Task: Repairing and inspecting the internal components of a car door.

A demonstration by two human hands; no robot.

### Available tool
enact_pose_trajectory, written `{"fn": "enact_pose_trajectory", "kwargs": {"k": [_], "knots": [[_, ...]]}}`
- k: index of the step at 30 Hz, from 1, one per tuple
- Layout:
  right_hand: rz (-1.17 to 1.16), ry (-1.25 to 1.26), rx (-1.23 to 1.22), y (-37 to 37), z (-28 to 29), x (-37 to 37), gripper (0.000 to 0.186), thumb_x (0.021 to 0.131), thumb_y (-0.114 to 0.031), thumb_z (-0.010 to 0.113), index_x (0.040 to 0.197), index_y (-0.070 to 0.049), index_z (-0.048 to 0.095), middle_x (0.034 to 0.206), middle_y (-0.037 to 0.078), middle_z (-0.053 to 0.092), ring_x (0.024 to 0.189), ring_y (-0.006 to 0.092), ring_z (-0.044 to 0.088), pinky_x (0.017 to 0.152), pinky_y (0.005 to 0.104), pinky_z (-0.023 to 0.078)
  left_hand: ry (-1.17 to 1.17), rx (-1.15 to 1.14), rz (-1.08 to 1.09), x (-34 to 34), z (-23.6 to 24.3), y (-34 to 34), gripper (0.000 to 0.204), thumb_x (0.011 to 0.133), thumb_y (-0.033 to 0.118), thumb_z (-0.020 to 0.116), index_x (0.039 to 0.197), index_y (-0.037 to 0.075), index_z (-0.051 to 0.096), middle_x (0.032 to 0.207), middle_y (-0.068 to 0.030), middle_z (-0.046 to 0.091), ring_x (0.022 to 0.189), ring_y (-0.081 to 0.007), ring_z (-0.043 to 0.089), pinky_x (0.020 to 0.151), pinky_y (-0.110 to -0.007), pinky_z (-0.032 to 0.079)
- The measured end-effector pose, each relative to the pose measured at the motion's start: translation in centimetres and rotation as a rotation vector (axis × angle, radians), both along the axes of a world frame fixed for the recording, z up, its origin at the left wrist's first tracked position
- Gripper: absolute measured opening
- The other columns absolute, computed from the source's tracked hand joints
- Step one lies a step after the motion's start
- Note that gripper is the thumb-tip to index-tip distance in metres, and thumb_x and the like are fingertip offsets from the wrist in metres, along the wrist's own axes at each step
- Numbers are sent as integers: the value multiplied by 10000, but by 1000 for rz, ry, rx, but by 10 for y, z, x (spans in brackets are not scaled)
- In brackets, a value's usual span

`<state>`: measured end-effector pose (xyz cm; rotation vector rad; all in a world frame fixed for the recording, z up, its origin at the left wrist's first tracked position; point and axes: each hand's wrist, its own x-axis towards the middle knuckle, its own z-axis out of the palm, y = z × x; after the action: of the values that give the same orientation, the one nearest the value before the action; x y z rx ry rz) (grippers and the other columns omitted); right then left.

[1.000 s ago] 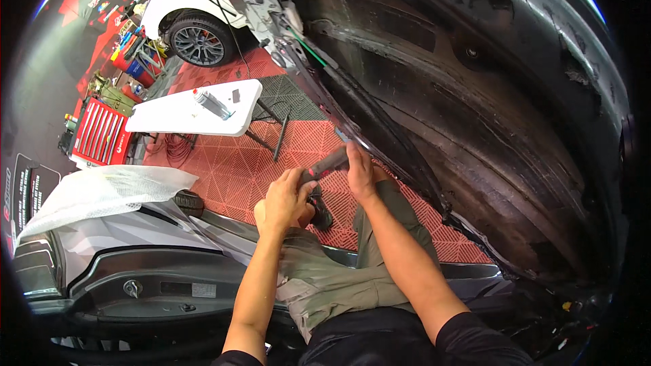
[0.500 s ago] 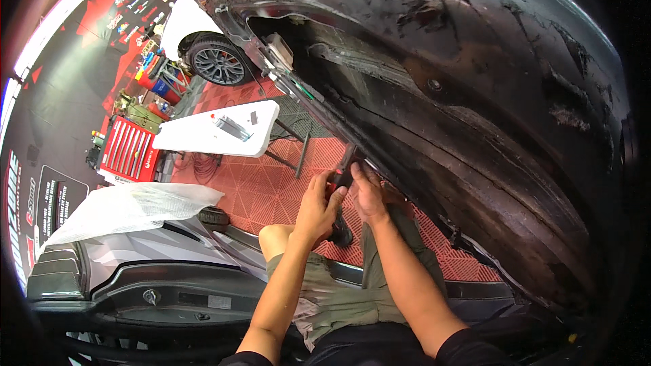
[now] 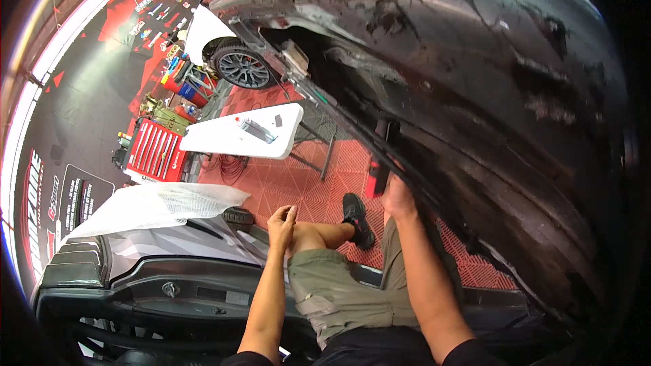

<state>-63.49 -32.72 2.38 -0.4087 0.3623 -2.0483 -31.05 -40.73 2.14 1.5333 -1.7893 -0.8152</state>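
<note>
My right hand (image 3: 400, 200) is wrapped round a red and black hand-held power tool (image 3: 375, 179). The tool's black upper end (image 3: 386, 130) reaches over the near edge of a large dark car body panel (image 3: 434, 156); contact cannot be made out. This panel has a grimy hollow and scuffed patches. The panel's edge partly hides the tool and my right fingers. Away to the left, above my bare knee, my left hand (image 3: 281, 225) is closed, thumb against fingers. Whatever it may hold is too small or hidden to name.
A white folding table (image 3: 237, 129) with a bottle stands at the far left, beside a red tool chest (image 3: 156, 150). Nearer lie a grey-patterned car body (image 3: 142, 244) and white sheeting (image 3: 163, 205). A white car's wheel (image 3: 243, 68) is at the back. Red tiles (image 3: 305, 190) cover the floor.
My hands have parted. The left drew back toward my knee; the right moved up and right with the power tool, to the panel's edge. The view has shifted slightly.
</note>
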Motion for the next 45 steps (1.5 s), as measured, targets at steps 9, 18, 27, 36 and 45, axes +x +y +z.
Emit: {"fn": "enact_pose_trajectory", "kwargs": {"k": [9, 18, 27, 36, 45], "knots": [[-556, 604, -117, -18, 20, -31, 266, 1030, -103, 523, 1262, 25, 552, 1092, 111, 671, 979, 179, 640, 897, 304, 545, -146, -250, -33, -4, -26, 8, 206, 909, 201, 745, 954, 1, 725, 724, -11, 680, 648, -59, 594, 596, -233, 478], [-23, -121, -338, 9, 48, -27, 516, 1062, -245, 481, 1522, -44, 362, 1194, 136, 663, 1043, 215, 661, 949, 357, 532, -105, -280, -18, 2, -26, 11, 257, 888, 248, 748, 936, -2, 725, 697, -58, 687, 631, -109, 631, 611, -275, 502], [-15, -28, -287, 1, 17, -18, 468, 1046, -324, 529, 1413, -34, 504, 1172, 119, 664, 1018, 211, 651, 902, 348, 523, -72, -189, -34, -6, -21, 10, 259, 895, 253, 749, 943, 0, 722, 712, -46, 689, 646, -96, 626, 619, -262, 498], [225, -284, -262, 2, 8, 4, 357, 999, -331, 597, 1240, -70, 629, 1100, 68, 673, 986, 200, 626, 862, 368, 495, -378, -8, -218, -16, 8, 5, 314, 891, 296, 723, 1039, 20, 738, 815, -137, 726, 742, -241, 706, 712, -347, 550], [54, 95, -78, -12, -11, 33, 329, 974, -80, 636, 1300, -99, 595, 1154, 6, 655, 1041, 128, 617, 966, 314, 490, -92, -143, -841, -115, 58, 17, 760, 815, 306, 816, 1429, 28, 465, 1244, -185, 623, 1231, -324, 560, 998, -388, 478]]}}
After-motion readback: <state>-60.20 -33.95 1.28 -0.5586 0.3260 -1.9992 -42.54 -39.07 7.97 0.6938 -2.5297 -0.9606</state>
